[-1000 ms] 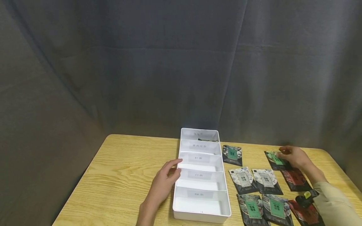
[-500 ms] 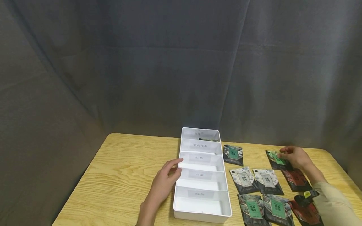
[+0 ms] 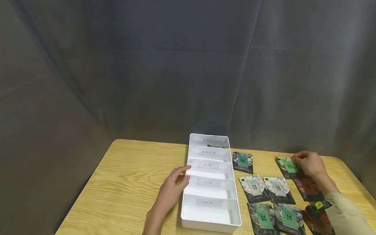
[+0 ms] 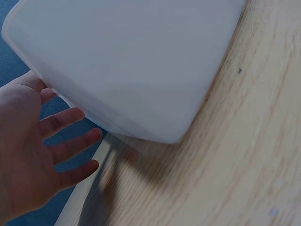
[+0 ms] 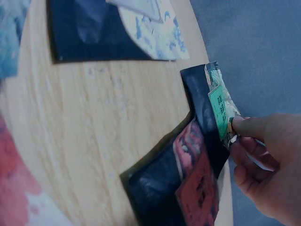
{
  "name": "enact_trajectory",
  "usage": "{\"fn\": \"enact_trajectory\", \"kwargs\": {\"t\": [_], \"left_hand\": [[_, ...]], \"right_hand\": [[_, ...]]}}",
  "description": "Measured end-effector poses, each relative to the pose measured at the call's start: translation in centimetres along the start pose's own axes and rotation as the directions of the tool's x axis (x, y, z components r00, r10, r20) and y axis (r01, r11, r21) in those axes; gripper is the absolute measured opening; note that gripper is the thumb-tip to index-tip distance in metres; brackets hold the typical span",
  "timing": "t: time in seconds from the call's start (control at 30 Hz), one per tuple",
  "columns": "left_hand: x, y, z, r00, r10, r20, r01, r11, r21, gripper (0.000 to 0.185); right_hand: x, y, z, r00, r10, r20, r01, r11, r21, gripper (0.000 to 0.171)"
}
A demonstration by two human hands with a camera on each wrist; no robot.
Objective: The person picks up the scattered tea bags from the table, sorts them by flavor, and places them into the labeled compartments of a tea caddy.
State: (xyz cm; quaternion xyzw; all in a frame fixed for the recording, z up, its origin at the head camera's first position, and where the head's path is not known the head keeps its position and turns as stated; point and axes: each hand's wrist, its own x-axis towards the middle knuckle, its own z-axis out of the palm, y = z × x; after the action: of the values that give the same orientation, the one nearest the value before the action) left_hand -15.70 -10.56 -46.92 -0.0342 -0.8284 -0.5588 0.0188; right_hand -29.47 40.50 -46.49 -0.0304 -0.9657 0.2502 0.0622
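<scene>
My right hand [image 3: 312, 164] pinches the edge of a tea packet with a bright green label [image 3: 290, 167] at the back right of the table. Thumb and fingertips meet on that packet's edge in the right wrist view, where it overlaps a red-labelled tea packet [image 5: 200, 188]. My left hand [image 3: 173, 186] is at the left side of a long white divided box [image 3: 211, 225], fingertips right at its rim. From the left wrist, its fingers [image 4: 70, 143] show spread and loosely straight beside the box wall. Inside the box's far compartment lies a dark packet [image 3: 217, 146].
Right of the box lie a dark flowered packet [image 3: 242, 162], two white-labelled packets [image 3: 254, 188], two green-labelled packets [image 3: 264, 218] and another red packet [image 3: 318, 223], partly under the right forearm. Paper labels [image 3: 208, 202] mark the box's compartments. A dark curtain [image 3: 176, 81] hangs behind the wooden table [image 3: 123, 182].
The right hand's fingertips have shifted slightly to the right along the bright green packet's edge. The left hand stays at the box rim. The head view has moved a little.
</scene>
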Motion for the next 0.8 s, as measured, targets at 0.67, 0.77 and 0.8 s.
{"fn": "enact_trajectory", "kwargs": {"t": [0.67, 0.77, 0.8], "left_hand": [[0.0, 0.0, 0.1, 1.0, -0.004, 0.004, 0.004, 1.0, -0.001, 0.036], [0.1, 0.0, 0.1, 1.0, -0.006, 0.002, 0.006, 1.0, 0.001, 0.035], [0.1, 0.0, 0.1, 1.0, -0.006, 0.002, 0.006, 1.0, 0.001, 0.035]], "right_hand": [[-0.1, -6.8, -2.1, 0.958, -0.208, -0.197, 0.217, 0.976, 0.025, 0.02], [-0.2, -8.2, -2.3, 0.948, -0.231, -0.22, 0.244, 0.969, 0.035, 0.02], [-0.3, -8.7, -2.4, 0.944, -0.237, -0.227, 0.252, 0.967, 0.038, 0.019]]}}
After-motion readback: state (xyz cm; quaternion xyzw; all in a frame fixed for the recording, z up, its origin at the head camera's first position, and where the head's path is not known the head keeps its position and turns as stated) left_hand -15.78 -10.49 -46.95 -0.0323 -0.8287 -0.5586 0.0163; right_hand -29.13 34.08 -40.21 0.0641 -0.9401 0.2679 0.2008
